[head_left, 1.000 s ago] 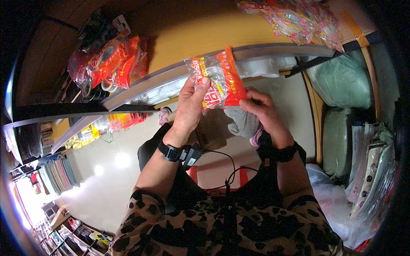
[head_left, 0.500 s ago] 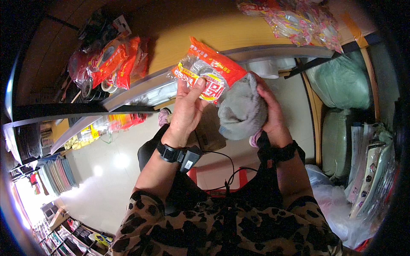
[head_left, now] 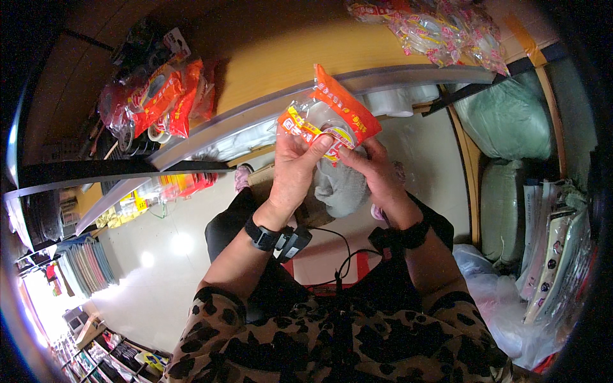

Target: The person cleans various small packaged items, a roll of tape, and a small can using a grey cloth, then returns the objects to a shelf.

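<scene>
- Packet (head_left: 348, 105): held up in front of the shelf edge, between both hands; now a bit right of where it was half a second ago, orange end still up and slanting down to the right.
- Packet material: thin, shiny, crinkled clear plastic, orange band on one end, red-yellow print; ring-shaped roll shows inside.
- Left hand (head_left: 292, 179): pinching packet, thumb on front, fingers curled behind; same hold as before.
- Right hand (head_left: 382, 182): closed around the gray cloth, thumb now at packet's lower edge; earlier it was further off to the right.
- Gray cloth (head_left: 343, 190): soft, fuzzy, bunched; hangs below packet, was raised over its lower corner before.
- Shelf (head_left: 268, 70): smooth wood-look board, curved by the lens, clear plastic strip (head_left: 230, 131) along front.
- Orange packets (head_left: 156, 102): glossy, heaped at shelf's left.
- Clear packets (head_left: 440, 35): crinkly pile, upper right.
- Green bag (head_left: 507, 118): translucent, bulging, right side.
- Cable (head_left: 348, 246): thin, black, looped below hands.
</scene>
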Motion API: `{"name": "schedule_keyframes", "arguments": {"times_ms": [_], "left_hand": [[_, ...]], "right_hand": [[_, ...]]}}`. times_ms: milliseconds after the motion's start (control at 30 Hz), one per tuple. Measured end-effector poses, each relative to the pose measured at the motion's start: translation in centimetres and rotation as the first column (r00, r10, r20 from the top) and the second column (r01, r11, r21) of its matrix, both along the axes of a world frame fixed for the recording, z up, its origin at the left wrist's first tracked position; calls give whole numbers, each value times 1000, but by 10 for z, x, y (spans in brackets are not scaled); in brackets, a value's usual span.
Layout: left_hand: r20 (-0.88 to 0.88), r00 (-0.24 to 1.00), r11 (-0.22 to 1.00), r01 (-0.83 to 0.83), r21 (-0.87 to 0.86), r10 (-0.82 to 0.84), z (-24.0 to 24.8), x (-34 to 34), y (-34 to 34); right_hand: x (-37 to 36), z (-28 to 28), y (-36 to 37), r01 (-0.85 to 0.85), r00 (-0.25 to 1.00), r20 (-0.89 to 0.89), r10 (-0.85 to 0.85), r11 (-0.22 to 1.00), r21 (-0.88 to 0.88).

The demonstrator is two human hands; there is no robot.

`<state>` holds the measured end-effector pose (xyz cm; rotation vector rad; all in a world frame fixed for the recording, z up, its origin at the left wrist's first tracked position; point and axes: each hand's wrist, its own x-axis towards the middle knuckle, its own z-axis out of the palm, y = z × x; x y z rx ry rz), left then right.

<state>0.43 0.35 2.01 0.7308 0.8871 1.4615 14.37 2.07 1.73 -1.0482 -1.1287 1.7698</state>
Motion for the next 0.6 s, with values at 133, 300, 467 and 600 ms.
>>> {"name": "schedule_keyframes", "arguments": {"times_ms": [133, 300, 467, 600], "left_hand": [[-35, 991, 991, -130, -7, 130, 1, -13, 8], [235, 972, 993, 9, -121, 20, 0, -42, 11], [148, 980, 989, 144, -43, -137, -6, -13, 1], [139, 987, 995, 82, -49, -75, 4, -5, -4]], "right_hand": [[10, 2, 5, -162, 976, 152, 156, 986, 26], [16, -1, 5, -128, 960, 258, 108, 990, 63], [26, -38, -6, -20, 987, -160, -2, 991, -135], [23, -32, -11, -57, 960, -281, 9, 985, -162]]}}
